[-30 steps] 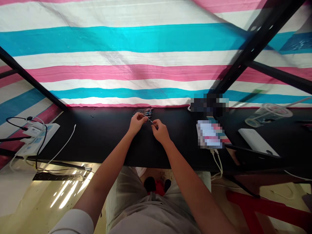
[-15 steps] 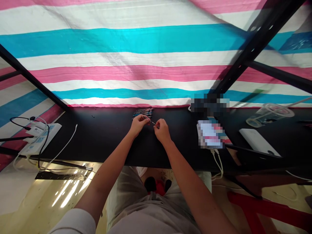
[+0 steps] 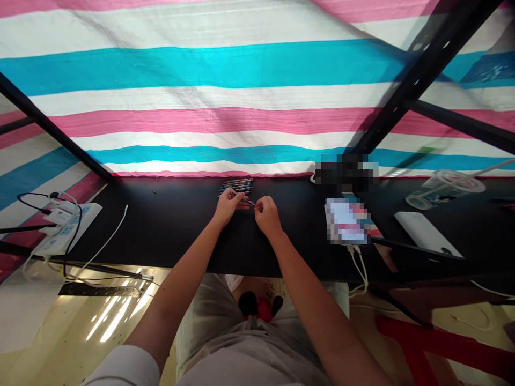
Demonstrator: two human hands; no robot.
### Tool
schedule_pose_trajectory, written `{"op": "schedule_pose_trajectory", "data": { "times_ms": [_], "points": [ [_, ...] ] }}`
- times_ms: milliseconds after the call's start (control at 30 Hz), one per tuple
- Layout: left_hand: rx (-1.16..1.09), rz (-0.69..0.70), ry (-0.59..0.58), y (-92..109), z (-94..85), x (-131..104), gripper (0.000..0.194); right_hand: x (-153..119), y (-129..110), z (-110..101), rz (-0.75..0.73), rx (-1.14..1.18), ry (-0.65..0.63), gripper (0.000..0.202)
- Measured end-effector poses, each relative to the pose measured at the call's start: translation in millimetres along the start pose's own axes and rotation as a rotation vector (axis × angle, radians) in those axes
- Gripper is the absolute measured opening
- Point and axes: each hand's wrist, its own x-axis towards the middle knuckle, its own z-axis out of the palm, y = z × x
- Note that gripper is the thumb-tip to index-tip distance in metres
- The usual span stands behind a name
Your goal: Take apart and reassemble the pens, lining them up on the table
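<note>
Between my two hands is a slim pen point(image 3: 248, 201), tilted slightly down toward the right. My left hand point(image 3: 226, 208) is closed on its left part, thumb and fingers pinched together. At the pen's right end, my right hand point(image 3: 267, 214) pinches with bent fingers; its fingertips are partly hidden, so any small part there cannot be made out. Just beyond my left hand, several pens point(image 3: 241, 184) lie side by side on the black table point(image 3: 173, 225).
A white power strip point(image 3: 66, 230) with plugs and cables sits at the left, near a loose white cable point(image 3: 110, 241). To the right are a blurred phone-like device point(image 3: 346, 221), a white power bank point(image 3: 428, 235) and a clear cup point(image 3: 444, 188). Striped sheeting point(image 3: 225, 64) hangs behind.
My left fingers have shifted slightly along the pen, and more of its shaft shows between my hands. My right hand stays almost in place.
</note>
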Motion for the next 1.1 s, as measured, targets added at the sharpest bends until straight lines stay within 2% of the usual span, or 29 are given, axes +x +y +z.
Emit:
{"op": "schedule_pose_trajectory", "data": {
  "times_ms": [167,367,500,933,1100],
  "points": [
    [-0.048,0.034,-0.012,-1.1,-1.2,1.7,0.048,-1.3,-7.9,-3.8,0.045,-0.058,-0.023,0.006],
    [-0.105,0.142,0.153,-1.8,-12.2,11.1,0.046,2.2,-4.7,-8.5,0.159,-0.048,0.032,0.006],
    [-0.118,0.154,0.194,-2.2,-15.5,13.7,0.046,4.0,-2.2,-8.5,0.173,-0.013,0.038,0.008],
    [-0.083,0.161,0.124,-3.2,-8.7,8.4,0.048,1.4,-2.4,-4.2,0.115,0.025,0.006,0.011],
    [-0.027,0.139,0.034,-5.5,-1.3,3.4,0.043,0.4,-6.2,-5.9,0.07,-0.004,-0.039,0.019]
  ]
}}
